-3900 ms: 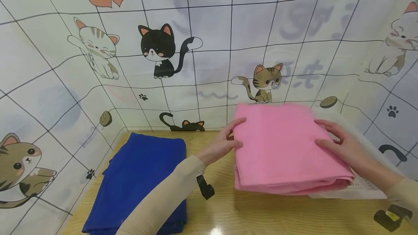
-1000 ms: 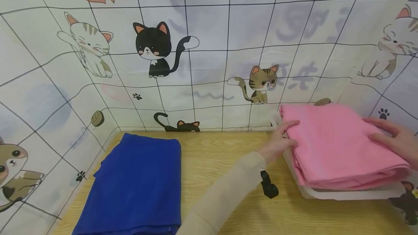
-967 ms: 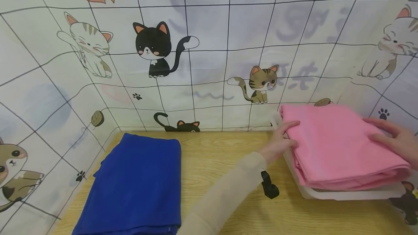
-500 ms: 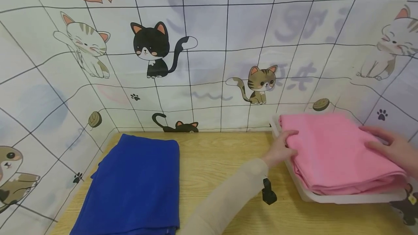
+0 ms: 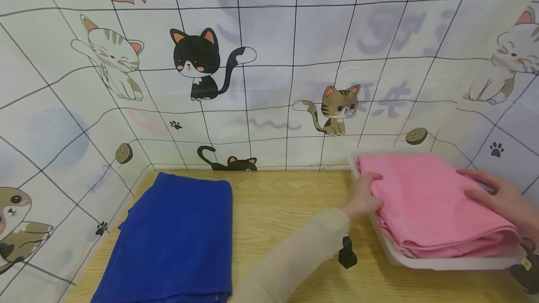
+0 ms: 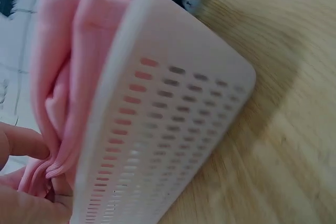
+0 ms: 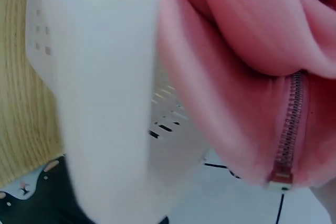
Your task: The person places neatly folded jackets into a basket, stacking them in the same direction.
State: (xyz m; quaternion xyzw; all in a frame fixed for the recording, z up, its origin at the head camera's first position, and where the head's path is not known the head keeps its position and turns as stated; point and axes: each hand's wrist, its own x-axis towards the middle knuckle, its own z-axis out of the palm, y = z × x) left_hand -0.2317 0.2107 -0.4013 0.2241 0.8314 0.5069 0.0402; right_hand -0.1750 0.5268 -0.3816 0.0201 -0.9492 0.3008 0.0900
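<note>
A folded pink garment (image 5: 425, 205) lies within the rim of a white perforated plastic basket (image 5: 455, 263) in the head view. My left hand (image 5: 364, 195) grips its left edge; in the left wrist view the fingers (image 6: 23, 142) pinch a ribbed fold beside the basket wall (image 6: 157, 98). At the opposite side, my right hand (image 5: 503, 200) holds the garment's right edge between thumb and fingers. The right wrist view shows a metal zipper (image 7: 289, 129) on the pink cloth, with that hand mostly out of frame.
A folded blue garment (image 5: 177, 242) lies at the left of the wooden table (image 5: 273, 191). Behind and at both sides hangs a white cat-print sheet (image 5: 269, 83), close to the basket's back and right. A dark camera mount (image 5: 347, 254) is strapped at my left wrist.
Both hands have carried the pink garment rightward from over the table to the basket, then lowered it until it sits deeper inside the rim. The blue garment has stayed in place.
</note>
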